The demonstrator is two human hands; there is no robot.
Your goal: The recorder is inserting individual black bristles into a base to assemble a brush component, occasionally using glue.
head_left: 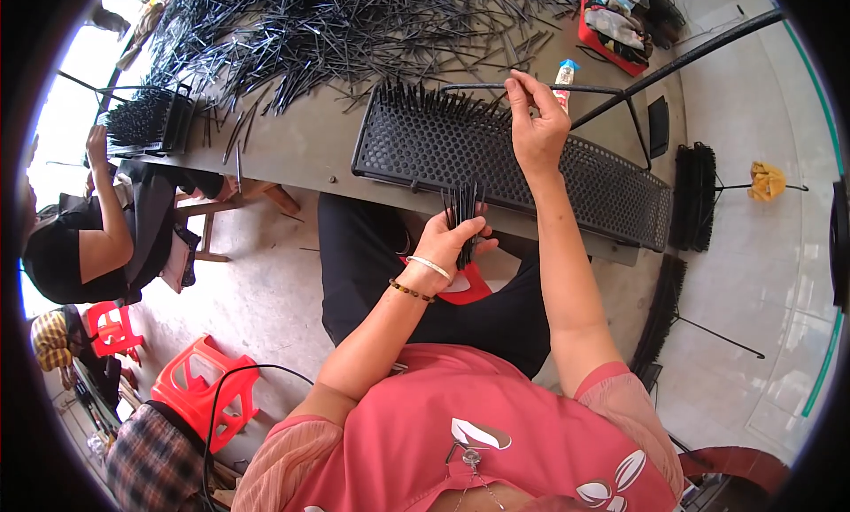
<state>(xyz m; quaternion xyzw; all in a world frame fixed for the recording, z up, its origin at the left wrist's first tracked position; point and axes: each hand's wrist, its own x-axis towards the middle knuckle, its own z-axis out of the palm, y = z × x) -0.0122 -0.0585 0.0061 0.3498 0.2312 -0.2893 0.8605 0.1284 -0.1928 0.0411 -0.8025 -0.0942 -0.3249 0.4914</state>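
Black sticks (462, 213) stood in a small bunch in my left hand (445, 245), which was curled shut around their lower ends just above my lap, the tips fanning upward toward the edge of the table (301, 149). My right hand (534, 127) was raised over the perforated black tray (496, 158), thumb and forefinger pinched closed on one thin stick (522, 88) that lay nearly level at the fingertips. That tray rested on the near side of the table, slanting away to my right, and a row of sticks already stood upright in the holes along its far left edge. Beyond it, a great loose heap of the same sticks (354, 25) was spread across the far part of the table. A red basket (615, 30) with odds and ends sat at the far right corner, and a small tube (564, 78) lay just beside my right hand. At the left end of the table another person (88, 229) in dark clothes sat with a hand lifted near a second tray (146, 120) packed with upright sticks. Red plastic stools (204, 392) stood on the floor to my left, and a finished black brush (693, 198) lay on the floor off to my right.
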